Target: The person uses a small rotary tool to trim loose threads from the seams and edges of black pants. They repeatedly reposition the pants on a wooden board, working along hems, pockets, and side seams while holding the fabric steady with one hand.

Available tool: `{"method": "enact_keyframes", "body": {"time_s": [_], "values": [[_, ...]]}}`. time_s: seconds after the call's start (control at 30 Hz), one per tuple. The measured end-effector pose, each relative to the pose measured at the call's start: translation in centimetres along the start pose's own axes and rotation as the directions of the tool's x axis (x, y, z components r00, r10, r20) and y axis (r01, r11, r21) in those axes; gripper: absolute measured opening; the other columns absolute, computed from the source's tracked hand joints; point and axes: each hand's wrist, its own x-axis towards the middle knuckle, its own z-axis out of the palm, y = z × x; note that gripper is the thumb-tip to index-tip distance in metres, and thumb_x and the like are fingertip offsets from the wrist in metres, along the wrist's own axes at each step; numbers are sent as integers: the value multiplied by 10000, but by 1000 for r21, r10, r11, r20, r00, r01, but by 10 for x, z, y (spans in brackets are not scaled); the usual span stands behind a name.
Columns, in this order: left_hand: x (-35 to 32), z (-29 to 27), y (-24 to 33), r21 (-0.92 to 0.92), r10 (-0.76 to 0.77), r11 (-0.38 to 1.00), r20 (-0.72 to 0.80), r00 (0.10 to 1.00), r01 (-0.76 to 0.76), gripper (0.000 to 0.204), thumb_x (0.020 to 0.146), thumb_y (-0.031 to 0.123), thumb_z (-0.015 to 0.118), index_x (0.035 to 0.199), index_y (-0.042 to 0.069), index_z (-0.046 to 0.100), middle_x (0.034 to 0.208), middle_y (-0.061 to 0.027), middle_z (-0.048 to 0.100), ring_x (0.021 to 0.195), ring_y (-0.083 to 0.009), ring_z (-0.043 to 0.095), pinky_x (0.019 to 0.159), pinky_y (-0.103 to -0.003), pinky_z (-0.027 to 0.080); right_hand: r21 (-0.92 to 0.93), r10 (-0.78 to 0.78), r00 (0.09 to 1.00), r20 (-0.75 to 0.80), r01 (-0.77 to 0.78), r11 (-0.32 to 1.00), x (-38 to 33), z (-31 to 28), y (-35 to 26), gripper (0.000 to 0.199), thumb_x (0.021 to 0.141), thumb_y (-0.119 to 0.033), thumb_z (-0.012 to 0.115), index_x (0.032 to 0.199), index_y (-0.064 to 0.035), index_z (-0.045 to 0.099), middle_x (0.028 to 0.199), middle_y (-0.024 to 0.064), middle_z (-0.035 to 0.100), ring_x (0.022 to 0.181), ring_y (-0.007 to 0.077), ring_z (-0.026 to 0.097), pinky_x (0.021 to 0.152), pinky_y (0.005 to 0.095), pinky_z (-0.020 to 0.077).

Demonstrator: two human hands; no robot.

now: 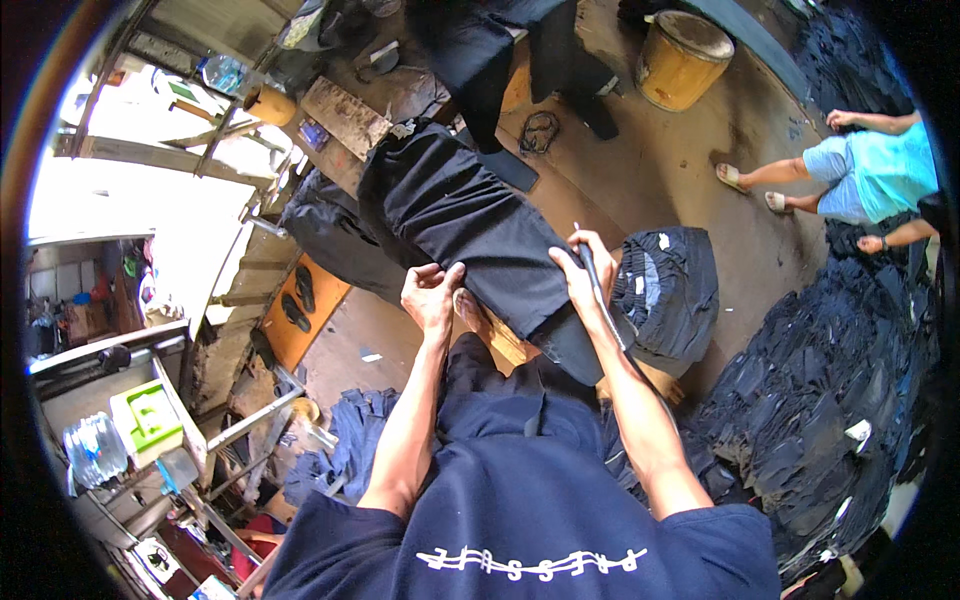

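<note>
A black cloth garment (470,220) stretches diagonally in front of me, draped over a support I cannot make out. My left hand (432,292) is at its near left edge, thumb and fingers closed on the cloth. My right hand (590,270) lies at the garment's right end, fingers wrapped round a slim dark tool (586,252) with a pale tip. A dark line like a cord runs from the tool along my forearm. Just right of that hand sits a folded black garment (668,300) with a gathered waistband and grey lining.
Dark cloth scraps (800,400) heap up on the right. Far right stands a person (880,170) in a turquoise top. A round yellowish container (685,60) is at the back. Sandals (298,300) lie on an orange board at left, near a green-and-white box (148,420).
</note>
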Motion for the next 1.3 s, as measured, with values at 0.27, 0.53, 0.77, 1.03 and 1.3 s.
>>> {"method": "enact_keyframes", "body": {"time_s": [0.27,0.53,0.77,1.03,1.3], "values": [[7,27,-6,34,-26,999,-231,973,35,601,861,485,937,1080,-21,698,922,-117,747,840,-216,683,815,-382,566,-9,-182,980,-79,182,983,0,6,-2,364,819,-194,941,1077,-61,723,930,146,735,851,301,733,807,396,577],[-130,22,12,-257,-51,931,609,791,258,1062,849,200,951,1614,-24,250,1431,-242,644,1188,-290,715,973,-392,603,-127,-112,993,-25,108,986,-47,-47,6,392,817,-209,951,1116,-78,734,984,111,774,926,258,762,842,368,582],[-119,12,5,-282,-214,824,648,731,492,544,927,83,871,1371,-15,573,1229,-117,748,1047,-175,719,950,-315,559,-127,-28,999,-39,23,992,-42,-37,11,312,859,-264,908,1094,-119,764,941,118,804,901,294,798,789,393,595],[-124,2,2,52,-168,985,449,878,162,355,843,175,974,926,48,653,764,65,626,682,-20,542,632,-209,455,-148,-246,960,-132,226,963,-47,-38,8,283,963,-231,839,1175,-54,775,1040,135,801,995,266,763,896,399,584],[-114,5,-34,-307,-7,929,542,841,205,386,860,77,944,1154,-36,721,906,-41,781,792,-61,701,723,-221,570,78,-541,775,326,548,833,-97,-52,15,302,914,-57,719,1190,66,728,1076,228,788,1059,383,795,1015,515,619]]}}
